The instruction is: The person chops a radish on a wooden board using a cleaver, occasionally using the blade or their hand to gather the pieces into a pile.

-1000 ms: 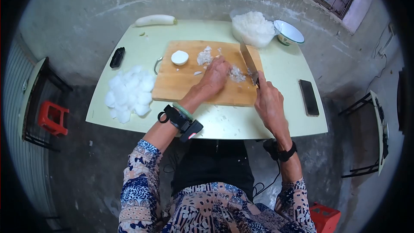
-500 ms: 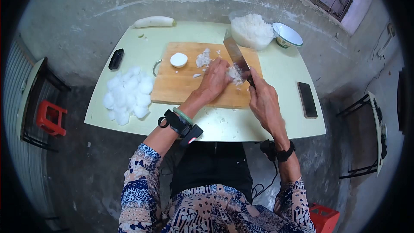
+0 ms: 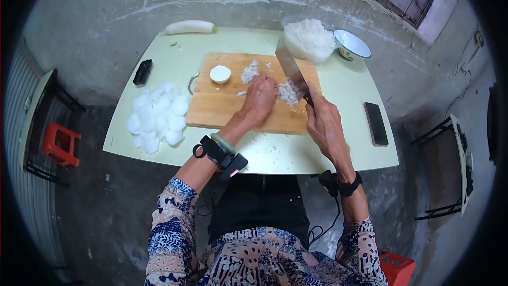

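Note:
My right hand point(image 3: 324, 122) is closed round the handle of a cleaver point(image 3: 291, 69), whose blade stands over the right part of the wooden cutting board point(image 3: 227, 103). My left hand point(image 3: 259, 97) rests on the board with fingers curled under; what they hold, if anything, is hidden. Chopped white pieces point(image 3: 288, 92) lie between that hand and the blade. A smaller pile of white bits point(image 3: 250, 72) sits just beyond my left fingers. To the left on the board is a white rounded piece point(image 3: 220, 74).
White slices point(image 3: 157, 116) are heaped left of the board. A long white radish point(image 3: 190, 27) lies at the back left, near a black object point(image 3: 143, 72). Behind the board's right side stand a full clear bowl point(image 3: 309, 39) and an enamel bowl point(image 3: 352, 45). A phone point(image 3: 376, 124) lies right.
My left hand has drawn slightly left, away from the chopped pieces by the blade, and more of them shows. The cleaver has hardly moved.

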The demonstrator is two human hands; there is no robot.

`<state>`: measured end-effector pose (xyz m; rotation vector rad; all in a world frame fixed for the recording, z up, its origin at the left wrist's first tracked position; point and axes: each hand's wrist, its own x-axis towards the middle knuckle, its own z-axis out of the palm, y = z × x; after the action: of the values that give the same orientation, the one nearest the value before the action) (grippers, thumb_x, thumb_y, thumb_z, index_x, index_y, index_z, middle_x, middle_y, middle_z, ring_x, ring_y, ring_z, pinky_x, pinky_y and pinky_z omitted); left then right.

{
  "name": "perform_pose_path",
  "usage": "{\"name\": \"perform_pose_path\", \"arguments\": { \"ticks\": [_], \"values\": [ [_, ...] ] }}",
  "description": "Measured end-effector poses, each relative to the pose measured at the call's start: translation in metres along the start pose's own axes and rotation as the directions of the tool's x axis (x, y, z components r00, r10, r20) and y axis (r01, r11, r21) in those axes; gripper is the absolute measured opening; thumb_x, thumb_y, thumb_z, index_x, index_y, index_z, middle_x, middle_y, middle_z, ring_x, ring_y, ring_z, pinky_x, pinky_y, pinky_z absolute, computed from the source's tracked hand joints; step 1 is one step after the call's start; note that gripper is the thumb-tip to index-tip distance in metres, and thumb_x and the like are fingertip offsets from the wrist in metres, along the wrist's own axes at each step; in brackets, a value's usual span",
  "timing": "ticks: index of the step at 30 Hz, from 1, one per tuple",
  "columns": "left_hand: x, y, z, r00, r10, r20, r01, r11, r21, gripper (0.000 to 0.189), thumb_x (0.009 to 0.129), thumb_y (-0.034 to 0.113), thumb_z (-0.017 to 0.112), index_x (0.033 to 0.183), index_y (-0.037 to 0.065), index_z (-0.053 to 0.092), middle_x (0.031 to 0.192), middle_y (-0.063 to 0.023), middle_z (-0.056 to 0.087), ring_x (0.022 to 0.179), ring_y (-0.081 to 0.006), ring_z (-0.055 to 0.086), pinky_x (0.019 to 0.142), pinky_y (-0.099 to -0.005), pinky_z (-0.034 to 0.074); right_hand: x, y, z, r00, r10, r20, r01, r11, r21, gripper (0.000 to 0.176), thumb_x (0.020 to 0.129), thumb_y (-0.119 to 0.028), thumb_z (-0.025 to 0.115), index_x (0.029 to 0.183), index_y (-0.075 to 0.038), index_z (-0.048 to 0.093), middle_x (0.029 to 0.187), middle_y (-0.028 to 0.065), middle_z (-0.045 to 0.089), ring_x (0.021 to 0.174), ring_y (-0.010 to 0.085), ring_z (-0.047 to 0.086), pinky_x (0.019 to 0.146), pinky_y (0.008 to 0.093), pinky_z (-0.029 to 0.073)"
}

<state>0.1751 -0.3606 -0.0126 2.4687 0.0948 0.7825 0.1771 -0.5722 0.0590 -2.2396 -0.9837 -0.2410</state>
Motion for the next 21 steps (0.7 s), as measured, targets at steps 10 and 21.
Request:
{"name": "perform_pose_path", "arguments": {
  "ticks": [10, 21],
  "values": [
    [-0.002, 0.004, -0.006, 0.997, -0.065, 0.035, 0.065, 0.998, -0.008, 0.016, 0.082, 0.011, 0.077, 0.092, 0.002, 0.068, 0.100, -0.0169, 0.061, 0.104, -0.0375, 0.060, 0.091, -0.0471, 0.049, 0.000, 0.002, 0.009, 0.996, -0.086, 0.003, 0.086, 0.995, 0.045, 0.049, 0.091, 0.002, 0.052, 0.140, 0.007, 0.048, 0.101, 0.0305, 0.067, 0.094, 0.0471, 0.065, 0.084, 0.0542, 0.050],
    [-0.009, 0.001, -0.007, 0.994, -0.038, -0.101, 0.038, 0.999, 0.000, 0.014, 0.086, 0.007, 0.071, 0.098, 0.001, 0.068, 0.104, -0.0186, 0.061, 0.103, -0.0392, 0.060, 0.090, -0.0482, 0.050, 0.002, 0.004, 0.004, 0.996, -0.051, 0.078, 0.057, 0.995, -0.077, 0.052, 0.091, 0.002, 0.053, 0.142, 0.007, 0.047, 0.101, 0.0304, 0.067, 0.085, 0.0477, 0.066, 0.077, 0.0526, 0.053]
  ]
}}
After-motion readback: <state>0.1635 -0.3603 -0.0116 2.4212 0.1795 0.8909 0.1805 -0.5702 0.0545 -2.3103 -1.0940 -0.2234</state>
